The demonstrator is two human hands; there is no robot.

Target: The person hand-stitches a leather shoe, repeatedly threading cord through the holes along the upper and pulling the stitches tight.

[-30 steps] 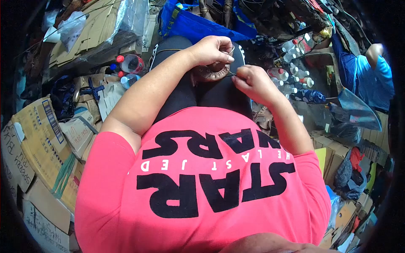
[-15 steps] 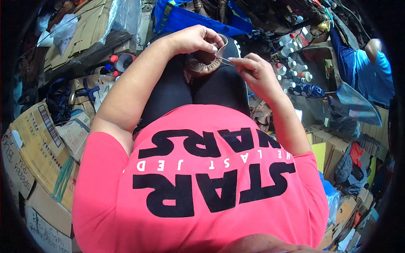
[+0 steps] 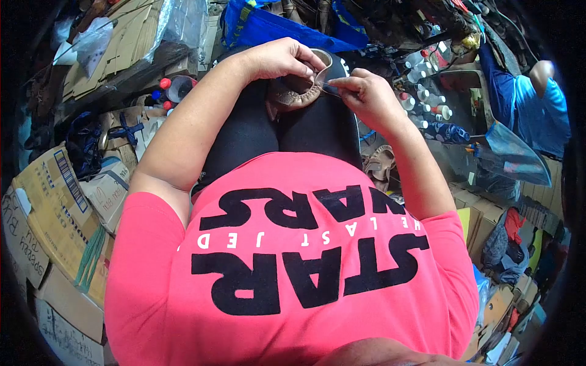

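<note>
A brown leather moccasin upper (image 3: pixel 295 99) with gathered stitching along its curved toe edge rests on my lap, over the black trousers (image 3: pixel 244 131). My left hand (image 3: pixel 284 60) is closed on its raised rim, thumb and fingers pinching the leather. Just to the right, my right hand (image 3: pixel 371 102) pinches a thin needle-like tool (image 3: pixel 330 89), whose far end reaches the leather near the stitched edge. Whether the tip is inside the leather is too small to tell.
A blue bag (image 3: pixel 274 30) lies beyond my knees. Several plastic bottles (image 3: pixel 421 91) stand to the right, near a person in a blue shirt (image 3: pixel 531 104). Cardboard boxes (image 3: pixel 52 201) are piled on the left. A brown sandal-like piece (image 3: pixel 381 163) lies beside my right thigh.
My right hand has shifted slightly left and closer to the moccasin upper, so less of the thin tool shows. My left hand keeps its grip on the rim.
</note>
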